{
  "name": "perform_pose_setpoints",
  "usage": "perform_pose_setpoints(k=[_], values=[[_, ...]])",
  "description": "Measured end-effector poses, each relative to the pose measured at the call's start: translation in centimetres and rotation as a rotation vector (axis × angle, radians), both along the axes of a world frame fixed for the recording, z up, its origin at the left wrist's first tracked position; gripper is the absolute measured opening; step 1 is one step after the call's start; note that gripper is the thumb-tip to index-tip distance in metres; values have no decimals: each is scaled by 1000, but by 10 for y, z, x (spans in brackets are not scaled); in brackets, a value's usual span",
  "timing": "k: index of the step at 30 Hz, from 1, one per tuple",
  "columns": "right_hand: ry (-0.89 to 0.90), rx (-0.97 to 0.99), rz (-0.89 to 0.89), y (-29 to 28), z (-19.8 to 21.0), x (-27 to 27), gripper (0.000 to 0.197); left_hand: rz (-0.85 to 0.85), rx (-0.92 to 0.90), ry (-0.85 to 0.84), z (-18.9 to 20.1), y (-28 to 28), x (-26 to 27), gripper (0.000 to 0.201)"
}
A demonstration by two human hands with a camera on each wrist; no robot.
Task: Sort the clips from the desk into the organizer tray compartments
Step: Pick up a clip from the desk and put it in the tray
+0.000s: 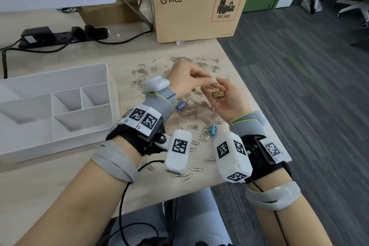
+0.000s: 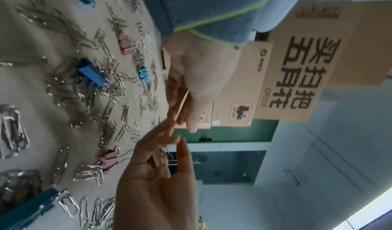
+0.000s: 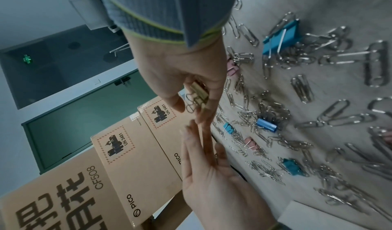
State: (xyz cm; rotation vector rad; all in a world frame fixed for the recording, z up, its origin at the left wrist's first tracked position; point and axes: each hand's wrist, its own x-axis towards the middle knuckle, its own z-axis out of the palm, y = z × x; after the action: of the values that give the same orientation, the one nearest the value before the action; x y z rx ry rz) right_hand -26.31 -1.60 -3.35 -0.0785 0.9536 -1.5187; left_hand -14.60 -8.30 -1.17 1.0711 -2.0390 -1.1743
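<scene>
My right hand (image 1: 214,88) is held palm up above the desk, its fingers and thumb curled round a gold binder clip (image 1: 217,94) (image 2: 159,159) (image 3: 199,91). The straight fingers of my left hand (image 1: 207,80) (image 3: 203,138) reach across and touch the right fingertips, holding nothing. Silver paper clips (image 1: 143,78) lie scattered under and around both hands. Among them are a blue binder clip (image 1: 180,105) (image 2: 93,74), a light blue one (image 1: 213,130) and pink ones (image 2: 125,45). At the left stands the white organizer tray (image 1: 30,140), with nothing in the compartments I can see.
Stacked cardboard boxes (image 1: 199,14) stand at the back of the desk. A black power strip (image 1: 65,36) with plugs and cables lies at the back left. The desk's right edge (image 1: 259,94) runs close beside my right hand, with carpet beyond it.
</scene>
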Motion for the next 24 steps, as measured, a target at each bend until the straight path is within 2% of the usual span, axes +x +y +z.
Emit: perform_pose_setpoints(k=[2,3,7,9,12,18,24], values=[[29,46,-1,3,-1,1,25,79,-18,33,-2,1,14,17],[63,62,8,5,-1,1,26,102,-32,-17,-4,-1,22,19],[179,102,14,12,-3,3,29,-8,-1,-409,-15,5,43,41],[209,119,15,15,-3,5,31,-28,-10,-487,-22,9,45,48],[283,131,5,19,-3,9,31,9,-41,-457,-30,15,45,44],[379,111,63,30,3,15,30,140,-45,-301,-44,24,42,16],[322,102,132,41,5,19,28,204,-90,-167,-47,27,49,17]])
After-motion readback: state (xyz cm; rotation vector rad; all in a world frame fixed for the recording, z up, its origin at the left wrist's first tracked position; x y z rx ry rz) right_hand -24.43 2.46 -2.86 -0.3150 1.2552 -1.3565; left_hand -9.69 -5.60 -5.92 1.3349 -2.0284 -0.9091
